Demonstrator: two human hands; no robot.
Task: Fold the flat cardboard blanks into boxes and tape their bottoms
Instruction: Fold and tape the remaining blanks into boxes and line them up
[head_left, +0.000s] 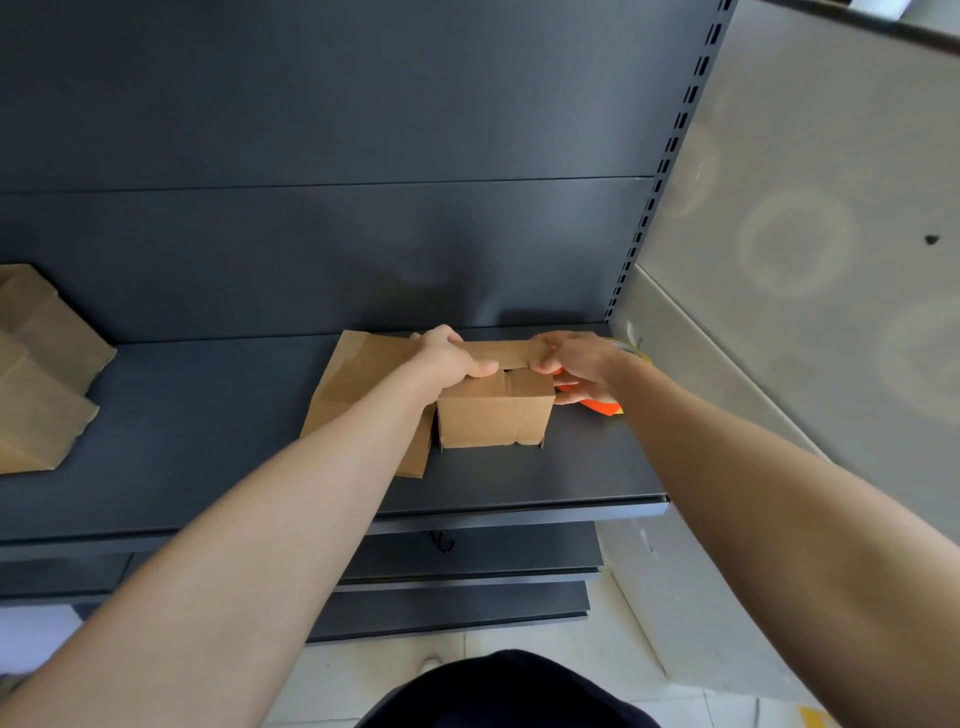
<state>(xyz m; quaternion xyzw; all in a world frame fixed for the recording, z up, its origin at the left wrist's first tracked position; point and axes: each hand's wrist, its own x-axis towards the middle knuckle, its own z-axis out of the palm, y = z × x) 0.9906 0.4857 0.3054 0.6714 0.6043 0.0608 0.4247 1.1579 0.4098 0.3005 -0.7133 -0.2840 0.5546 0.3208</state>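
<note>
A small brown cardboard box (493, 415) stands on the dark shelf (208, 441), its flaps folded on top. My left hand (447, 358) grips the box's upper left edge and a raised flap. My right hand (576, 364) pinches the flap's right end. Under the box lies a flat cardboard blank (358, 384). An orange tape dispenser (602, 406) lies right of the box, mostly hidden behind my right hand.
A stack of flat cardboard blanks (41, 369) lies at the shelf's left end. A slotted upright (670, 156) and a grey wall (810, 234) close off the right side. Lower shelves (467, 587) jut out below the front edge.
</note>
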